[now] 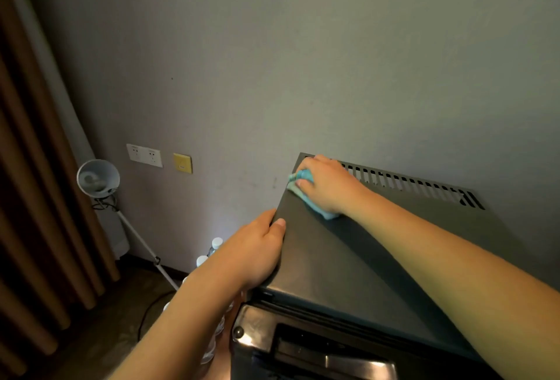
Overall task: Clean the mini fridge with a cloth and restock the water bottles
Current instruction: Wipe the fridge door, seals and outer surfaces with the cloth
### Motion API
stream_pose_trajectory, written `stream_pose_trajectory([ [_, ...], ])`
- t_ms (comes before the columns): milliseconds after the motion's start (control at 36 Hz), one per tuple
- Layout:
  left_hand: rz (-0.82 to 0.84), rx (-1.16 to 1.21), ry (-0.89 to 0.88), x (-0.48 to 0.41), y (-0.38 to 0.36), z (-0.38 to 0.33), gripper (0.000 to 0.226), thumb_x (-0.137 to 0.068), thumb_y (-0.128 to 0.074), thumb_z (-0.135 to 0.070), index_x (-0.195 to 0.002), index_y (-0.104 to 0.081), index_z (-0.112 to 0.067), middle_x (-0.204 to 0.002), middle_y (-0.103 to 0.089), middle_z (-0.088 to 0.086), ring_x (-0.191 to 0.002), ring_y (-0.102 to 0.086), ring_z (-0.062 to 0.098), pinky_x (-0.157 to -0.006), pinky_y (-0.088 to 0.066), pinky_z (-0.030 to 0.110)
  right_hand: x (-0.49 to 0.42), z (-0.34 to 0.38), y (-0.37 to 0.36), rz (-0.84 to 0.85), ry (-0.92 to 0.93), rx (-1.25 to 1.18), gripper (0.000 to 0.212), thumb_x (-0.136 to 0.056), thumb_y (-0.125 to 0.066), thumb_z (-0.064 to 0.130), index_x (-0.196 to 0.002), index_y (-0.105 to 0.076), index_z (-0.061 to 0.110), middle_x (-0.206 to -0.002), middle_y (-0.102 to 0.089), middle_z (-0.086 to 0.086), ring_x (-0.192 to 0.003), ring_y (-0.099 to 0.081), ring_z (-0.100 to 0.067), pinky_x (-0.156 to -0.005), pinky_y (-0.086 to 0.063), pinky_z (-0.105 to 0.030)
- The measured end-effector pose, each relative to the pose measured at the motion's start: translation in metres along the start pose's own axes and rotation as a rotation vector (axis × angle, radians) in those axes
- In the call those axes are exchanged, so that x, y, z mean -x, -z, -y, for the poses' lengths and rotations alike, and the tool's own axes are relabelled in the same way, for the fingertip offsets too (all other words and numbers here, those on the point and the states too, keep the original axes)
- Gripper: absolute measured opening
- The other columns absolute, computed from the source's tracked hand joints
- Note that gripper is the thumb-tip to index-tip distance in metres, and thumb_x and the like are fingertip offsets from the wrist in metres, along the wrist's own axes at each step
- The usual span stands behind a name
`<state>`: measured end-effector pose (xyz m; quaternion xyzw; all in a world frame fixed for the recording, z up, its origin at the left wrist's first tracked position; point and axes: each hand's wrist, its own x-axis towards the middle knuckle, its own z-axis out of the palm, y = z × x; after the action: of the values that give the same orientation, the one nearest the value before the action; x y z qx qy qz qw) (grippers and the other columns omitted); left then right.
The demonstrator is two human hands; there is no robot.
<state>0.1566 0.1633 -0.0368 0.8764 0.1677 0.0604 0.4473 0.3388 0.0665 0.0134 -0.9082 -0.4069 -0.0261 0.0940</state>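
- forearms come in from the bottom edge, bare, and cross over the mini fridge (348, 264); its dark door with a glossy handle strip (348, 358) sits below the left wrist.
- left hand (257, 246): clamped on the left edge of the fridge top. thumb lies flat on the top panel, fingers wrap down over the side. narrow, firm hold on the cabinet itself.
- right hand (324, 185): beyond the left grip, at the far left corner of the top. fingers curl over a teal cloth (328, 214) and press it down on the panel.
- cloth: bunched under the right palm; one fold shows at the fingertips, another pokes out by the heel of the hand. it touches the fridge top.
- vent slots (409, 184): a row along the rear edge of the top, starting just beside the right hand's grip and running away to its right.
- water bottles (217, 243): on the floor below and left of the left hand's grip, beside the fridge; white caps show, bodies mostly hidden by the left forearm. count cannot be told.
- further left of both grips: a white floor lamp (97, 178) leaning on its pole, a double wall socket (145, 155), a yellow wall plate (182, 163), a brown curtain (36, 197).
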Motion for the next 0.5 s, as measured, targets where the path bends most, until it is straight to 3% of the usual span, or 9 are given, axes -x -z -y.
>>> stream_pose_trajectory([
  [139, 0.014, -0.040, -0.017, -0.001, 0.000, 0.003, 0.051, -0.108, -0.028, -0.048, -0.158, -0.016, -0.048, -0.160, -0.037, -0.007, -0.142, -0.040, 0.017, -0.113, -0.032, 0.032, -0.023, -0.017, 0.002, 0.001, -0.116, 0.021, 0.037, -0.104, -0.046, 0.040, -0.135, -0.052, 0.022, -0.134, -0.049, -0.007, -0.119, -0.050, -0.031, -0.098, -0.045, -0.046],
  [361, 0.029, -0.034, -0.063, -0.004, -0.002, 0.005, 0.049, -0.109, -0.028, -0.044, -0.157, -0.019, -0.049, -0.163, -0.032, -0.007, -0.145, -0.035, 0.016, -0.103, -0.026, 0.024, 0.049, -0.007, 0.006, 0.001, 0.051, -0.005, 0.029, -0.101, -0.050, 0.043, -0.127, -0.054, 0.030, -0.126, -0.050, 0.004, -0.118, -0.047, -0.022, -0.099, -0.044, -0.043],
  [500, 0.042, -0.035, -0.073, -0.008, -0.003, 0.005, 0.049, -0.109, -0.029, -0.041, -0.158, -0.020, -0.046, -0.164, -0.030, -0.005, -0.147, -0.033, 0.017, -0.108, -0.026, 0.025, 0.118, 0.004, 0.011, 0.024, 0.137, -0.059, 0.022, -0.100, -0.051, 0.046, -0.120, -0.054, 0.039, -0.117, -0.047, 0.015, -0.111, -0.046, -0.013, -0.095, -0.044, -0.036],
])
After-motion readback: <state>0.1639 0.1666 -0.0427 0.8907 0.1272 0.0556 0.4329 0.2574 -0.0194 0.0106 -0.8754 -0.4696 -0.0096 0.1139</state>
